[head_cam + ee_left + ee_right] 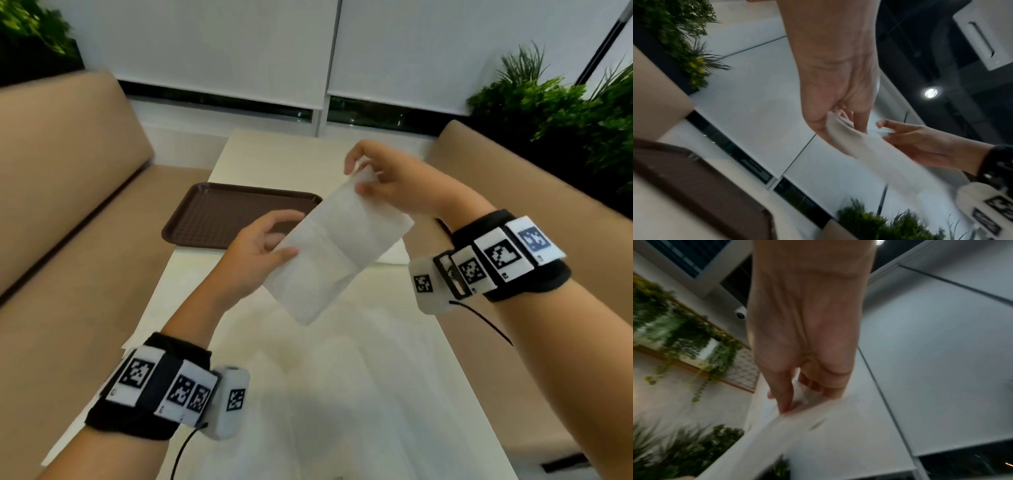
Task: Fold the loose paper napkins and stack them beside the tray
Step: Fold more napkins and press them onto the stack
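I am looking down a long pale tabletop (394, 377) flanked by tan upholstered benches (68, 178), with white roller blinds (222, 51) ahead and green potted plants (555, 102) at the corners. A dark brown waffle-textured plastic tray (219, 212) sits on the far left part of the table. My two hands hold one white paper napkin (337, 246) in the air above the table, just right of the tray and tilted, its crease lines visible across the sheet. My left hand (255, 253) pinches the napkin's near left edge between thumb and curled fingers; the left wrist view shows the paper (869, 151) running from that pinch toward the other hand. My right hand (390, 181) pinches the far upper corner between thumb and fingertips, and the right wrist view, though blurred, shows the fingers (785, 391) closed onto the sheet (807, 434). More white paper lies flat on the table under my right wrist (397, 255), but I cannot tell whether it is folded. Both wrists carry black bands with black-and-white marker tags (500, 253).
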